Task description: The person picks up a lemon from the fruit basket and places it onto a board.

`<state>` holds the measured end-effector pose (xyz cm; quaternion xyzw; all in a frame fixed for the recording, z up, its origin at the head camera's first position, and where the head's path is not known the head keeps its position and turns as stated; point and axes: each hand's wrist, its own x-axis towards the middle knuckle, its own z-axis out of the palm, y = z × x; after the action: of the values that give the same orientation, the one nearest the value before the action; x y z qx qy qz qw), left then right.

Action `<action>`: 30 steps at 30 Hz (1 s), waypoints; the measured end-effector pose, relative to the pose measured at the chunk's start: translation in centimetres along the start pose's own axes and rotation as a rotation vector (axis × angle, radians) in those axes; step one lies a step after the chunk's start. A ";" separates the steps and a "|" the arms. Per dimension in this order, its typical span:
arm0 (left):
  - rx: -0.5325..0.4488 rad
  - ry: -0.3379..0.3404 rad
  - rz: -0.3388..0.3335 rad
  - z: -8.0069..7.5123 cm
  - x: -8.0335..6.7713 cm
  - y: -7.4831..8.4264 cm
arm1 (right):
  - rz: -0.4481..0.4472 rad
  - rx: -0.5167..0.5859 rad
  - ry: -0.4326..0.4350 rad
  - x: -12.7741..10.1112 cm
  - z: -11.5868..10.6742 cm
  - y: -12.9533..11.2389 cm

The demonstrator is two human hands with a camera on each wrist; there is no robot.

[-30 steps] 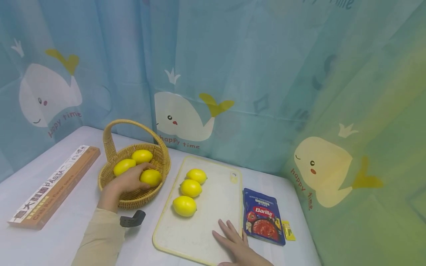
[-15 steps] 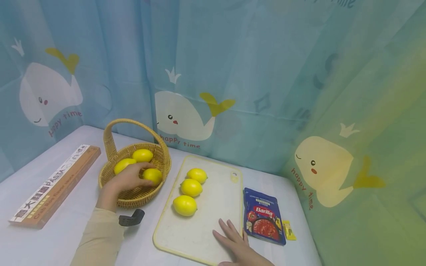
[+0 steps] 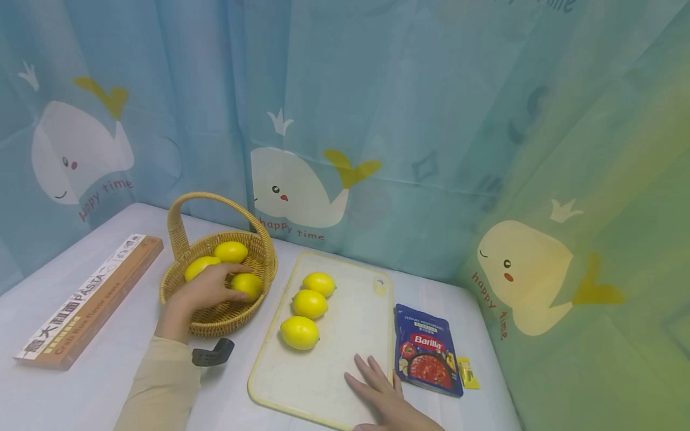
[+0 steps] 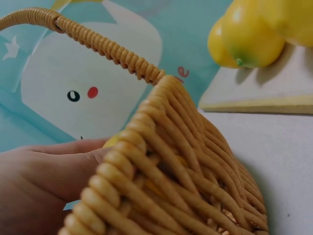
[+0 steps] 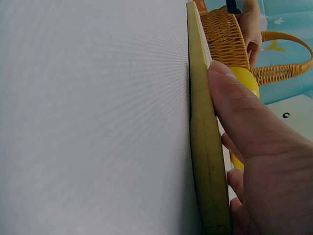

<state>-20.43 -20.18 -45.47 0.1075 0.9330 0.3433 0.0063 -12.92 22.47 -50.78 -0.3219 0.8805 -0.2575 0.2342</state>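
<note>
In the head view, my left hand (image 3: pixel 207 290) reaches into a wicker basket (image 3: pixel 221 326), thumb and fingers curved around a lemon (image 3: pixel 248 286) at its right side. Two more lemons lie deeper in there, one at the back (image 3: pixel 230 252) and another (image 3: pixel 199 267) partly behind the hand. The left wrist view has the basket wall (image 4: pixel 181 161) hiding most of the held lemon. My right hand (image 3: pixel 385 398) rests with spread fingers on the lower right of a white cutting board (image 3: pixel 334 383); its thumb (image 5: pixel 239 107) lies along the board's edge in the right wrist view.
Three lemons line up on the board: front (image 3: pixel 300 333), middle (image 3: pixel 309 304) and rear (image 3: pixel 319 284). A pasta box (image 3: pixel 91 302) lies left of the basket. Right of the board are a blue Barilla pouch (image 3: pixel 428 350) and a small yellow packet (image 3: pixel 468 373). A whale-print curtain (image 3: pixel 420 131) hangs behind.
Inside the basket, the left hand's fingers and the lemon have shifted very slightly to the right. The right hand has stayed in place on the board.
</note>
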 end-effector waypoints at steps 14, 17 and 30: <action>0.034 -0.018 -0.005 -0.9 -0.6 0.7 | 0.009 0.010 -0.003 0.1 0.0 -0.1; 0.040 -0.021 -0.001 -1.2 -0.8 1.0 | 0.000 0.009 0.002 0.0 -0.1 -0.1; 0.065 -0.015 -0.010 -2.7 -2.1 3.2 | 0.007 0.016 -0.002 0.0 -0.1 -0.1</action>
<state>-18.01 -19.95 -41.48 0.1058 0.9441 0.3120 0.0114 -12.93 22.42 -50.68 -0.3173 0.8792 -0.2636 0.2385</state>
